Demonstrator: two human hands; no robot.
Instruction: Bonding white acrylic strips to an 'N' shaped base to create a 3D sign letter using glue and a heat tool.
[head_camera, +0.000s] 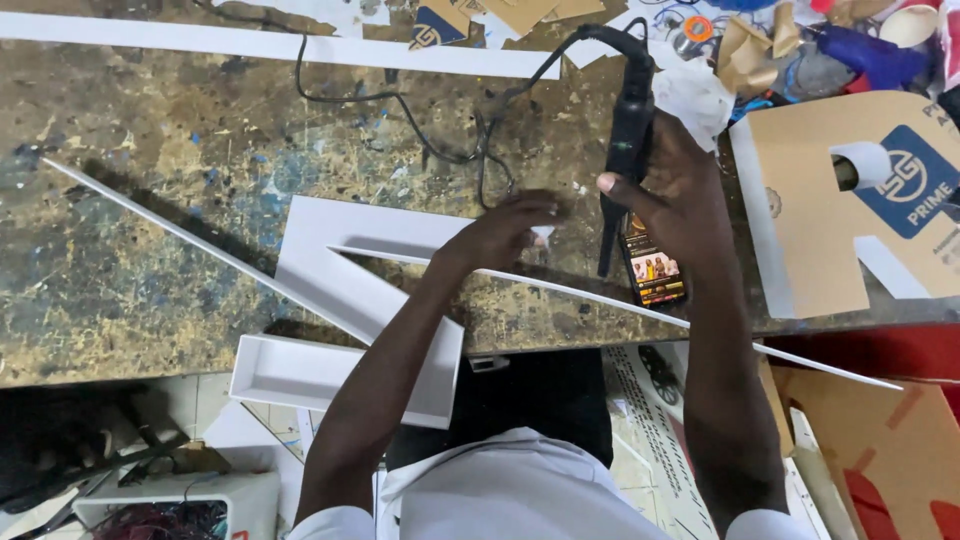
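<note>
My right hand (680, 195) grips a black corded hand tool (630, 130), held upright with its tip pointing down at the bench. My left hand (510, 228) presses on the top right end of a large white angular letter form (345, 290) with raised side walls, pinching a small white piece. A long thin white strip (600, 295) runs from under my left hand to the right past the bench edge. A phone (655, 272) with a lit screen lies under my right wrist.
The worn, paint-stained workbench (150, 250) carries another long white strip (170, 230) on the left, the tool's black cord (400, 100), and a cardboard letter shape (820, 210) at right. Scraps, tape and a blue tool (870, 55) crowd the far right. Boxes lie on the floor below.
</note>
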